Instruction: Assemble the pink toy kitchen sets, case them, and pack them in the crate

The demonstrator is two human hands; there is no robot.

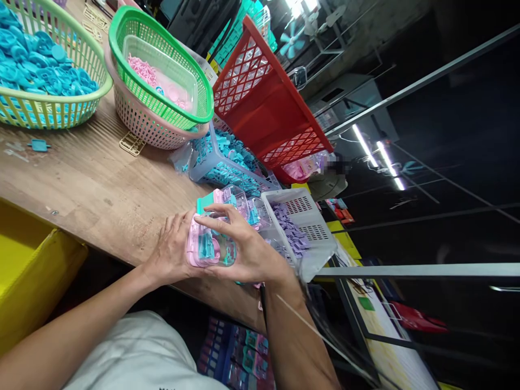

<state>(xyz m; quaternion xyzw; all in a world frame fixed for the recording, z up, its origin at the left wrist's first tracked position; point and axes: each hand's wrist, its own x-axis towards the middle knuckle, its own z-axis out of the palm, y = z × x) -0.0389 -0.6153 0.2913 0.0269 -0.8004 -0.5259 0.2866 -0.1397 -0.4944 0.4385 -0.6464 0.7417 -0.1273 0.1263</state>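
Both my hands hold a small pink toy case with a clear lid [209, 248] over the front edge of the wooden table [97, 184]. My left hand [170, 250] grips the case's pink side, fingers curled round it. My right hand [244, 246] wraps over the clear lid from the other side, thumb and fingers pressed on it. Blue and pink parts show through the lid. Just behind the case lie more clear-lidded cases with teal and pink parts [238, 203].
A white basket of purple parts [317, 238] stands right of my hands. Behind are a pale blue basket of teal parts [203, 165], a green basket nested in a pink one [162, 70], a light green basket of blue parts [49, 108], a red crate [268, 103] and a yellow bin [28, 265].
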